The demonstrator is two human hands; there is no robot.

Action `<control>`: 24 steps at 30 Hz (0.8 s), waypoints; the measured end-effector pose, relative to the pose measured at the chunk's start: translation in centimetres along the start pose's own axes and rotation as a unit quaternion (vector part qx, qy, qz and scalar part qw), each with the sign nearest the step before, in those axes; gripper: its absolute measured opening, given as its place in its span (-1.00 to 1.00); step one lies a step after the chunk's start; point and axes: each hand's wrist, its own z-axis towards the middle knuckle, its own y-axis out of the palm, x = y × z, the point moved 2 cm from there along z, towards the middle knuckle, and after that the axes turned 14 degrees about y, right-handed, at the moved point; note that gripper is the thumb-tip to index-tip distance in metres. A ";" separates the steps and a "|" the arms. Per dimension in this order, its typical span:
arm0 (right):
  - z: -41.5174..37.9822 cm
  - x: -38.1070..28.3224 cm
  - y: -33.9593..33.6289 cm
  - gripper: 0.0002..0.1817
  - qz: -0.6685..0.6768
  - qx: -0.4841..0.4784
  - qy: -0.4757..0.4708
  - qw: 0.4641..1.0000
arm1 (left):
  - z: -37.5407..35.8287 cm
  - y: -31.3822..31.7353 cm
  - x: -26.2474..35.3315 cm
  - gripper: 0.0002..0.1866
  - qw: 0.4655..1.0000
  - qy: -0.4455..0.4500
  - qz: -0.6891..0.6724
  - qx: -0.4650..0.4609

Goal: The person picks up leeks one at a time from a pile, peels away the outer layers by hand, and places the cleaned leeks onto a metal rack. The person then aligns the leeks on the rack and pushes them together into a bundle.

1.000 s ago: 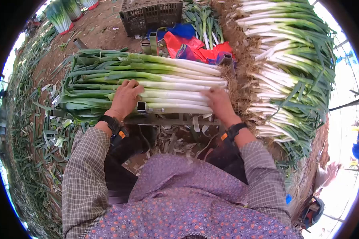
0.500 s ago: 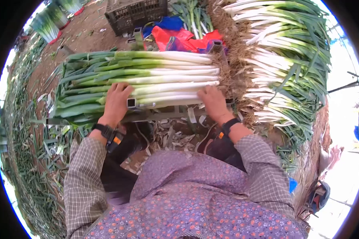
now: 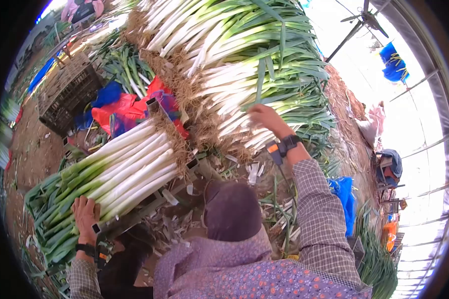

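Left hand (image 3: 85, 213) resting flat, fingers spread, on the bundled leeks (image 3: 119, 169) in the metal frame (image 3: 157, 199), right hand (image 3: 264, 117) reaching into the big leek pile (image 3: 244, 60), grip there unclear

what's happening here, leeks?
A person sits sorting leeks. The left hand rests on a neat row of leeks laid across a metal rack. The right hand reaches up into a big stacked pile of leeks. A dark crate and red and blue bags lie behind.
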 end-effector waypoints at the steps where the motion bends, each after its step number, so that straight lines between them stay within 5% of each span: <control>1: 3.7 6.2 -2.1 -0.74 0.086 0.031 0.010 0.996 | 0.0 0.4 0.0 -0.83 1.000 -0.003 -0.002 -0.007; 3: 5.7 10.5 -2.7 -0.73 0.027 0.200 0.147 0.968 | 0.0 0.2 -0.3 -0.82 1.000 -0.010 -0.004 -0.018; 5: 7.8 13.2 -0.5 -0.65 0.088 0.215 0.125 0.965 | -0.1 0.3 -0.5 -0.80 1.000 -0.011 -0.013 -0.022; 8: 11.2 11.7 2.7 -0.46 -0.026 0.245 0.071 0.967 | -0.2 0.5 -0.7 -0.79 0.999 -0.021 -0.023 -0.034; 11: 14.6 8.4 4.7 -0.53 -0.003 0.246 0.080 0.966 | 0.1 0.7 -0.5 -0.79 0.998 -0.031 -0.035 -0.037; 13: 18.8 10.8 5.0 -0.63 -0.225 0.264 -0.007 0.938 | -0.2 0.8 -1.0 -0.80 0.999 -0.031 -0.024 -0.034; 14: 21.3 12.6 5.1 -0.65 -0.384 0.287 -0.055 0.876 | 0.3 0.4 -0.6 -0.83 0.999 -0.031 -0.036 -0.019; 15: 20.2 12.0 4.7 -0.65 -0.366 0.296 -0.020 0.882 | 0.5 0.2 -0.4 -0.83 0.999 -0.030 -0.040 -0.016; 16: 18.8 12.0 4.6 -0.77 -0.086 0.279 0.078 0.953 | 0.6 0.0 -0.3 -0.83 0.998 -0.029 -0.046 -0.011; 17: 17.2 12.0 4.7 -0.83 0.221 0.312 0.133 0.914 | 0.8 -0.3 -0.3 -0.83 0.998 -0.027 -0.052 -0.005; 19: 14.5 14.1 4.2 -0.78 0.427 0.295 0.068 0.852 | 1.1 -0.9 0.0 -0.83 0.998 -0.030 -0.049 0.001; 22: 13.2 20.8 1.3 -0.87 0.626 0.203 0.096 0.747 | 1.0 -1.1 0.3 -0.83 0.998 -0.039 -0.049 0.011; 23: 12.5 22.1 -0.3 -0.84 0.565 0.161 0.142 0.797 | 0.9 -1.3 0.3 -0.83 0.998 -0.040 -0.049 0.012; 24: 11.7 19.8 -0.6 -0.84 0.353 0.250 0.061 0.899 | 0.8 -1.5 0.4 -0.84 0.998 -0.039 -0.054 0.019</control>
